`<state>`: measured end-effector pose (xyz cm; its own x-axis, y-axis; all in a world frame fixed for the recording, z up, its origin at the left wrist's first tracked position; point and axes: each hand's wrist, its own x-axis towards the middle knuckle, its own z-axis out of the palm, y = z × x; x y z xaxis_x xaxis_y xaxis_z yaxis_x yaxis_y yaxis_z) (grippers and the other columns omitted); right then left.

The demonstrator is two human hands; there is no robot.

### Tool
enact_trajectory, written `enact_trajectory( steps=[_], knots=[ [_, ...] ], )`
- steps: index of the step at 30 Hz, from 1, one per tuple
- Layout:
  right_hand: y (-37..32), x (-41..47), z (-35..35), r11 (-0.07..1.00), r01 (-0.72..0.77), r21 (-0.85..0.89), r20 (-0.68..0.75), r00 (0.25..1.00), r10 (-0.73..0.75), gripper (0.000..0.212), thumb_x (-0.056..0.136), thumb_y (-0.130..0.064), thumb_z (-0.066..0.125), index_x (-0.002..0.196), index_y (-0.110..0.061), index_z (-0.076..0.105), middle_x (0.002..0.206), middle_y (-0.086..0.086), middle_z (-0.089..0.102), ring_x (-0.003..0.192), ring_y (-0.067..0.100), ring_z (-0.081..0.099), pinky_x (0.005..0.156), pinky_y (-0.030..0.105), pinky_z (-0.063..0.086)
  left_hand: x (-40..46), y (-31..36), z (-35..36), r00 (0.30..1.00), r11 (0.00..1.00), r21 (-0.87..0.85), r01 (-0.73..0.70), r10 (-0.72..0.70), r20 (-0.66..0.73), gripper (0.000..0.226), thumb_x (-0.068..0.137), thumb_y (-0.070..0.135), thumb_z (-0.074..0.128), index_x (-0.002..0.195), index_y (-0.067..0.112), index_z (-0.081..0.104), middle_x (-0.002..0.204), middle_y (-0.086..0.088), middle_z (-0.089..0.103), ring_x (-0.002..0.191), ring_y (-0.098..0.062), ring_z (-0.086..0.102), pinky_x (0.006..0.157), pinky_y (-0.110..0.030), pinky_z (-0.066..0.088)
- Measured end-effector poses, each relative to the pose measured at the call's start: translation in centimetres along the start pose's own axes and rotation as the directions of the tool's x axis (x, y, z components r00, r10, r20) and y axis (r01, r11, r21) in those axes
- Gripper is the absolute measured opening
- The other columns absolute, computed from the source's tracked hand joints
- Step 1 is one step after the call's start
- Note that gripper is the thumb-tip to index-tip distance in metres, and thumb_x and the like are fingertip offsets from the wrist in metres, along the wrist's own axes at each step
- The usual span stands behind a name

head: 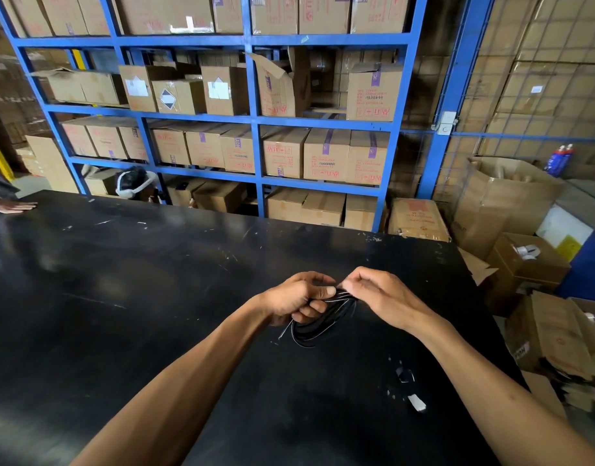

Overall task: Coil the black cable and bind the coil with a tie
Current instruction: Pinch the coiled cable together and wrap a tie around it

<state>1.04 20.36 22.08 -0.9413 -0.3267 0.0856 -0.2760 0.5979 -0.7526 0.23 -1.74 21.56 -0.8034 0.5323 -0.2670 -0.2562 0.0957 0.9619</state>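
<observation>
The black cable (318, 322) is gathered into a small coil held just above the black table (155, 280). My left hand (298, 297) grips the coil's left side, thumb on top. My right hand (373, 290) pinches the top of the coil with its fingertips, where a thin pale tie (340, 297) seems to cross the strands. Thin light ends (286, 331) stick out at the coil's lower left. Part of the coil is hidden behind my fingers.
Small white scraps (415, 401) lie on the table at the near right. Another person's hand (13, 206) rests on the far left edge. Blue shelving (255, 122) with cardboard boxes stands behind. Open boxes (525, 264) crowd the floor at right.
</observation>
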Motion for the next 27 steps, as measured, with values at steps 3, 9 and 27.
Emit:
enact_trajectory(
  steps=[3, 9, 27],
  knots=[
    [0.1, -0.7, 0.6, 0.996, 0.056, 0.065, -0.070, 0.996, -0.051, 0.025, 0.087, -0.058, 0.067, 0.091, -0.033, 0.070, 0.088, -0.010, 0.075, 0.084, 0.007, 0.070, 0.080, 0.037, 0.057, 0.2, 0.5, 0.0, 0.999, 0.998, -0.050, 0.031, -0.032, -0.013, 0.010, 0.098, 0.023, 0.050, 0.107, 0.021, 0.049, 0.055, 0.007, 0.030, 0.042, -0.005, 0.020, 0.035, -0.018, 0.012],
    [-0.1, -0.9, 2.0, 0.978, 0.049, 0.201, -0.094, 0.995, -0.031, 0.019, 0.094, -0.044, 0.062, 0.084, -0.028, 0.058, 0.083, -0.005, 0.080, 0.084, 0.012, 0.074, 0.082, 0.039, 0.055, 0.9, 1.2, 0.8, 0.988, 0.989, -0.027, 0.147, -0.148, -0.048, 0.028, 0.095, 0.036, 0.037, 0.091, 0.014, 0.053, 0.051, 0.007, 0.026, 0.040, -0.008, 0.015, 0.033, -0.020, 0.011],
    [0.6, 0.9, 4.6, 0.626, -0.071, 0.777, -0.129, 0.954, 0.269, 0.010, 0.092, 0.002, 0.071, 0.085, -0.001, 0.077, 0.073, 0.009, 0.075, 0.076, 0.024, 0.068, 0.071, 0.033, 0.056, 1.8, -0.9, 1.4, 0.883, 0.997, 0.020, -0.079, 0.079, -0.462, 0.026, 0.100, 0.018, 0.054, 0.075, 0.013, 0.056, 0.060, -0.001, 0.044, 0.040, -0.008, 0.033, 0.037, -0.019, 0.025]
  ],
)
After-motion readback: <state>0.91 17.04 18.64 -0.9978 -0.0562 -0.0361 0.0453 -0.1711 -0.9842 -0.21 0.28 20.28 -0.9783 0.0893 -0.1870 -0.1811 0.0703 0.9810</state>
